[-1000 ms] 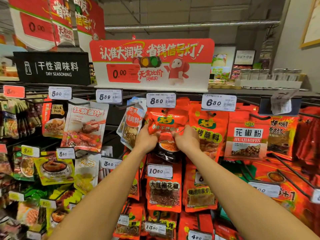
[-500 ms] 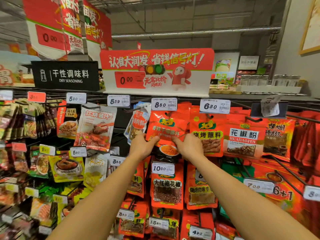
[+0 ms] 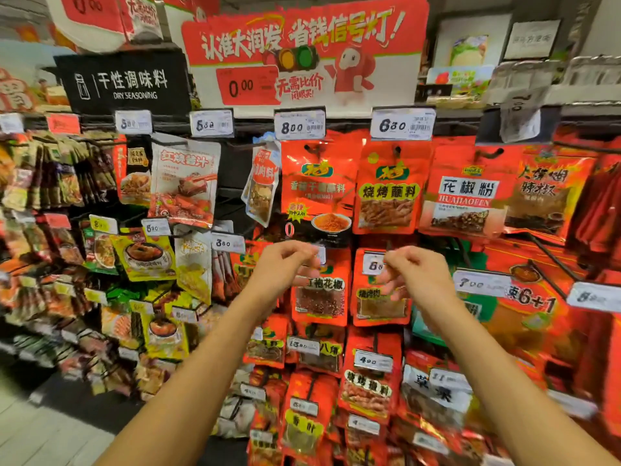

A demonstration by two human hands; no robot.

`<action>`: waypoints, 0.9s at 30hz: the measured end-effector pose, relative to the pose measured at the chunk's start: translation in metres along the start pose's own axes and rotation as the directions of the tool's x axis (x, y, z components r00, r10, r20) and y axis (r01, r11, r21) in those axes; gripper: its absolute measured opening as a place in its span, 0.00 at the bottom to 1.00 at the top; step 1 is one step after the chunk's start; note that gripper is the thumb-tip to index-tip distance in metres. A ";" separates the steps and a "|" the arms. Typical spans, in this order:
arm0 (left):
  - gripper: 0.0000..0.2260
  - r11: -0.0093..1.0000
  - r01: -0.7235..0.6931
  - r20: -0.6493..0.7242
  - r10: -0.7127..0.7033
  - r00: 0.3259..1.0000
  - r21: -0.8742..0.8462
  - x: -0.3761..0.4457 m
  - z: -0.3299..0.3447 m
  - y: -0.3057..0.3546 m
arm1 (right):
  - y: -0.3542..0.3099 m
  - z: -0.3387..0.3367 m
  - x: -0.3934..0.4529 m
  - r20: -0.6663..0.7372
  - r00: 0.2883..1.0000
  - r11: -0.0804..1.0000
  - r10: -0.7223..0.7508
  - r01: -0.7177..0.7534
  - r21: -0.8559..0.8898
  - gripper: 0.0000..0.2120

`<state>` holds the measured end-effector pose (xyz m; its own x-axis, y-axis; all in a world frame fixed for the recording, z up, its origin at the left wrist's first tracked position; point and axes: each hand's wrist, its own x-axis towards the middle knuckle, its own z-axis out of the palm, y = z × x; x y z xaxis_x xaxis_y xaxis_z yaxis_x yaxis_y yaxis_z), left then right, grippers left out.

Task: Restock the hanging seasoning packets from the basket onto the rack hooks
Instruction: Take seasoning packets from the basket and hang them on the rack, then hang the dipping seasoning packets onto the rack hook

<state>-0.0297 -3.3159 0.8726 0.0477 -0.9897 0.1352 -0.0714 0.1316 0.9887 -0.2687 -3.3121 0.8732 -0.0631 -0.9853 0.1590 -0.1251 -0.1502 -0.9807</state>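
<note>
Both hands are empty: the left hand point(image 3: 284, 264) and the right hand point(image 3: 415, 272) hang just below the red packet point(image 3: 316, 190), fingers loosely curled around nothing, though motion blur smears the fingertips so I cannot be sure how far they are curled. Half a second ago both hands were pinching that packet's lower corners; now they have let go and dropped back, clear of it. The packet hangs by its top hole on the hook point(image 3: 312, 148) under the 8.00 price tag point(image 3: 300, 126), flat and square beside the barbecue seasoning packet point(image 3: 391, 190) to its right. That suggests this one is placed and the hanging step is done. Below the hands, a lower row of red packets point(image 3: 319, 297) fills the rack point(image 3: 232, 142), and a black dry seasoning sign point(image 3: 124, 84) sits above to the left. The basket is not in view, so the likely next move is reaching down to it for another packet.
</note>
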 end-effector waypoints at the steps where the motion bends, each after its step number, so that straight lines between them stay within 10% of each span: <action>1: 0.06 0.999 0.033 0.019 -0.032 0.999 -0.018 -0.007 0.009 -0.010 | 0.013 -0.010 -0.009 0.009 0.999 0.999 0.044 -0.045 0.018 0.09; 9: 0.07 0.896 0.444 0.082 -0.445 0.892 0.026 -0.071 0.081 -0.152 | 0.190 -0.075 -0.086 -0.054 0.877 0.877 0.477 -0.479 -0.043 0.13; 18: 0.05 0.480 0.868 0.034 -0.877 0.480 0.124 -0.191 0.145 -0.343 | 0.380 -0.112 -0.229 -0.172 0.449 0.455 0.877 -0.891 -0.008 0.09; 27: 0.06 0.136 0.958 -0.026 -0.989 0.147 0.251 -0.275 0.162 -0.499 | 0.551 -0.104 -0.335 -0.182 0.102 0.096 0.978 -0.994 -0.044 0.08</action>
<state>-0.1685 -3.1185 0.3311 0.1030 -0.2737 -0.9563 -0.2143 -0.9449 0.2474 -0.4197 -3.0564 0.2909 -0.3085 -0.2329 -0.9222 0.0074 0.9689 -0.2472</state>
